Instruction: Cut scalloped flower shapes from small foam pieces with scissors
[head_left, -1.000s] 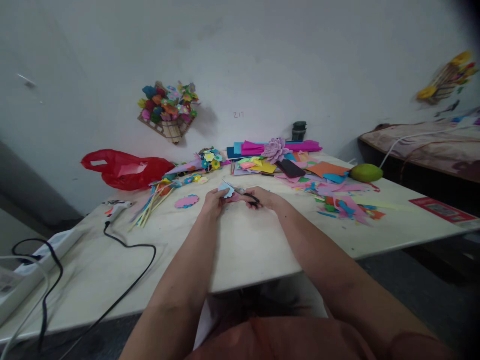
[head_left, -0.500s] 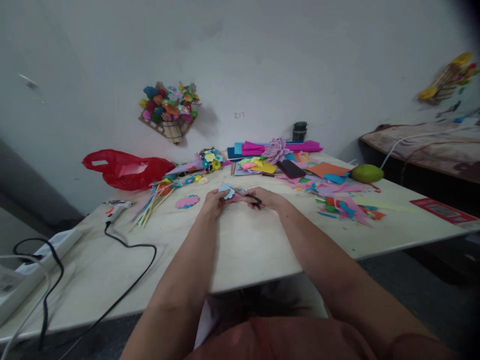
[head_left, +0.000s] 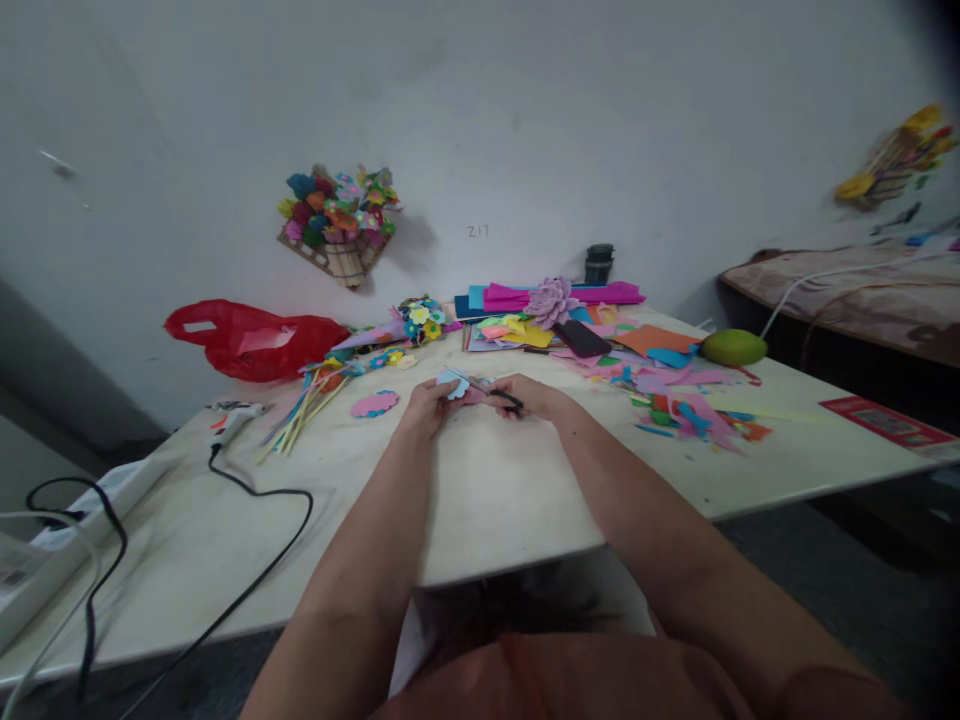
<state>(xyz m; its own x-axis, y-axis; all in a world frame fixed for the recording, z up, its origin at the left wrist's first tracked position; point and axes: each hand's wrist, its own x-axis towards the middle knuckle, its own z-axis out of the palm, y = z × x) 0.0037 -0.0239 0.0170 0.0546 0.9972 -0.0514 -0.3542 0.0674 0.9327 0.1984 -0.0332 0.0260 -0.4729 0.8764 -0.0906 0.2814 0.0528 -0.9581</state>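
Note:
Between the fingers of my left hand is a small light-blue paper piece with a scalloped edge, and some pink paper shows just under it. My right hand is closed on a pair of scissors with black handles, their blades pointing left at the paper. Both hands are just above the table, near its middle. A pink scalloped oval with a blue rim lies on the table left of my left hand.
A glue gun with a black cord lies left, near a white power strip. Behind are a red plastic bag, paper flowers, stacked coloured sheets and a dark phone. Paper scraps and a green fruit lie right.
The scissors' handles have shifted very slightly in my right hand. Otherwise the hands and the paper stay in nearly the same place.

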